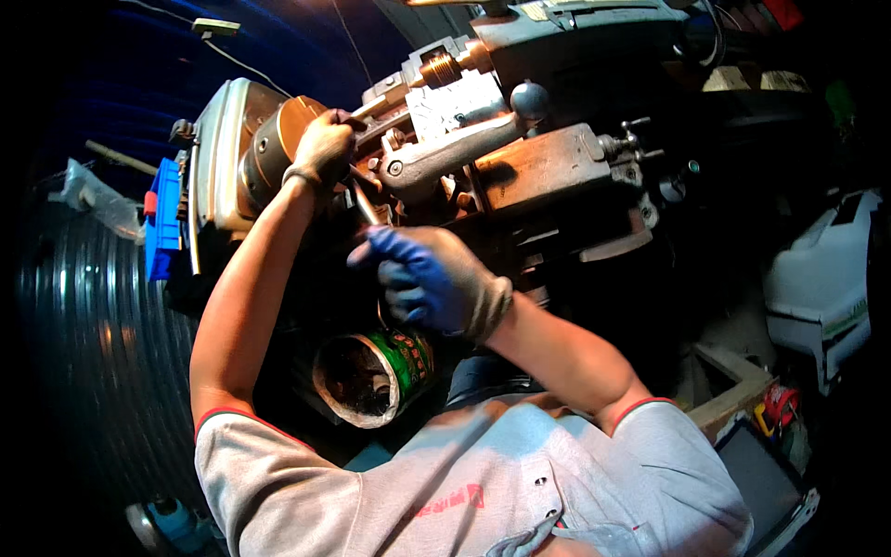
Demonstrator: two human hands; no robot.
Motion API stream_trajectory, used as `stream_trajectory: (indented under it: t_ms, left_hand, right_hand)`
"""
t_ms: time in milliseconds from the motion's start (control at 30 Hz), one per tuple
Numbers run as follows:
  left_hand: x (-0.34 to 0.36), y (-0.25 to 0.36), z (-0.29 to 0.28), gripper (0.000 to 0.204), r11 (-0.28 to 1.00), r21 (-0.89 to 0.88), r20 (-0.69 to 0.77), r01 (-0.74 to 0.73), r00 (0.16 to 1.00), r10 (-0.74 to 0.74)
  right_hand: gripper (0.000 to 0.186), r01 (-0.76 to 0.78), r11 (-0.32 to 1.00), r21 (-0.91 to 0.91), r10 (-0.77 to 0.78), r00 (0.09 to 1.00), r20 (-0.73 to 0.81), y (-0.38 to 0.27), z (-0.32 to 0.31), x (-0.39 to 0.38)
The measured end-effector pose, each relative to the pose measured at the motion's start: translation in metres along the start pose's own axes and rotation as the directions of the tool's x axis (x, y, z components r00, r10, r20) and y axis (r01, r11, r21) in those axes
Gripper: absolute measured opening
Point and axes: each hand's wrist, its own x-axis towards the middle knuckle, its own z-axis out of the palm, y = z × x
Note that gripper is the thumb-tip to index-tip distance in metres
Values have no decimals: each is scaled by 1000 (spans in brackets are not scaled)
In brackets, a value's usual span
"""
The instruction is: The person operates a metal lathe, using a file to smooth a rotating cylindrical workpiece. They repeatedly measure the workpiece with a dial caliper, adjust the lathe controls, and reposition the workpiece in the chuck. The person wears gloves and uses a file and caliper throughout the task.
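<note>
I am at a metal lathe with both hands gloved. My left hand (325, 147), in a greyish glove, is closed at the front of the round chuck (269, 148). What its fingers hold, if anything, is hidden. Nearer to me, my right hand (432, 281) wears a glove with a blue palm. Its fingers are wrapped round a slim metal rod (368, 204), which slants up toward the machine below the chuck. Just right of the rod lies the carriage's toolpost lever (445, 156), ending in a dark ball knob (530, 99).
A green tin bucket (408, 364) stands below my hands. Blue plastic bins (163, 218) hang beside the headstock (218, 153). To the right are the tailstock-side handles (640, 139), a white plastic container (821, 278) and a wooden frame (733, 395). Corrugated metal (102, 343) lines the left.
</note>
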Motion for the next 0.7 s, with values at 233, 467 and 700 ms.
stream_trajectory:
  t_ms: [233, 467, 700]
  left_hand:
    - [-72, -59, -47, 49, 1000, -14, -10, 26, 1000, -26]
    - [-155, -42, -16, 31, 994, -107, -179, 28, 983, -47]
    - [-182, -19, 14, 28, 973, -177, -30, -150, 989, 147]
  right_hand:
    - [31, -222, -422, -879, -644, 756, 118, -101, 25, -19]
    - [53, -402, -545, -735, -689, 714, 121, -127, 42, 50]
    - [62, -246, -661, -709, -319, 947, -31, -80, 71, 68]
